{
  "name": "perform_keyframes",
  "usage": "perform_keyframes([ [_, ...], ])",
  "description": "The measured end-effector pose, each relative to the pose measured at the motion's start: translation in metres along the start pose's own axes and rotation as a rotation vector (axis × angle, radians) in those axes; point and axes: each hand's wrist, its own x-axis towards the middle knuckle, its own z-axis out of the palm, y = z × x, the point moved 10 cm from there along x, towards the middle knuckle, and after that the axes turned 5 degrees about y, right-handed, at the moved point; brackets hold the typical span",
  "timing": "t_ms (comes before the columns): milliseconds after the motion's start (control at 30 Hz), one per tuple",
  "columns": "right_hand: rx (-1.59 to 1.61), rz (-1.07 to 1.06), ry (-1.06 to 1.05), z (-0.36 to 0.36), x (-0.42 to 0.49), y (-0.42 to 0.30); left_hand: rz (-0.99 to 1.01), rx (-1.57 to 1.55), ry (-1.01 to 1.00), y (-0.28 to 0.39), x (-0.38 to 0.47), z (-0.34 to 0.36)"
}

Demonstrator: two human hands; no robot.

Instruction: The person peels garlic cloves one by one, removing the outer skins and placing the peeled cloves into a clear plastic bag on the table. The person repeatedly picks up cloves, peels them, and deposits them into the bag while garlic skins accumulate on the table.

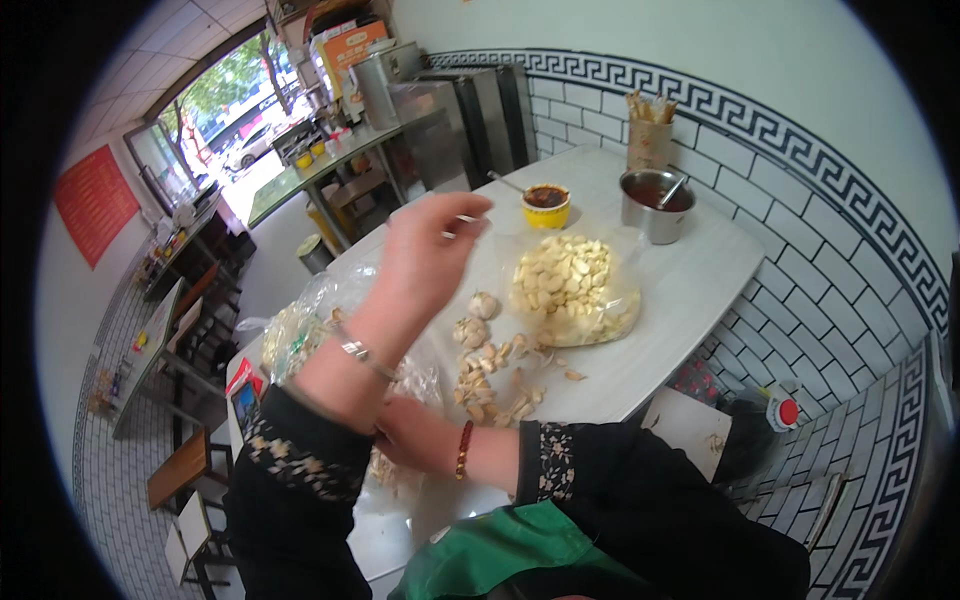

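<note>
My left hand [435, 251] is raised over the table, its fingers loosely bent with gaps between them and nothing visible in it. A silver bracelet [364, 352] circles that wrist. Across my body reaches my right hand [420, 431], gripping the floral cuff [300, 457] of my left sleeve; its fingertips are partly hidden. A clear plastic bag of peeled garlic cloves [566, 281] sits on the right. Two whole garlic bulbs [472, 330] stand beside a pile of unpeeled cloves and skins [480, 382]. Another plastic bag [289, 341] lies behind my left forearm.
At the table's [690, 292] far side stand a yellow cup of dark red sauce [546, 214], a steel pot with a spoon [652, 214] and a holder of wrapped chopsticks [649, 139]. A tiled wall [787, 202] borders the right. A stool [686, 427] stands below the table's right edge.
</note>
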Motion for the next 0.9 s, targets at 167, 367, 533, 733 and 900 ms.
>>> perform_keyframes([
  [167, 0.061, 0.29, 0.056, -0.018, -0.004, 0.01, -0.091, -0.152, 0.267, -0.014, -0.093, -0.121],
  [367, 0.123, 0.296, 0.162, -0.035, 0.001, 0.004, -0.271, -0.11, 0.666, -0.048, -0.249, -0.172],
  [533, 0.01, 0.31, 0.045, -0.021, -0.002, -0.005, -0.353, -0.102, 0.65, -0.075, -0.33, -0.216],
  [733, 0.149, 0.336, 0.066, -0.018, -0.004, -0.002, -0.522, 0.267, 0.656, -0.133, -0.383, -0.308],
  [900, 0.098, 0.294, 0.026, -0.016, -0.003, -0.004, -0.44, 0.739, 0.297, -0.182, -0.36, -0.31],
])
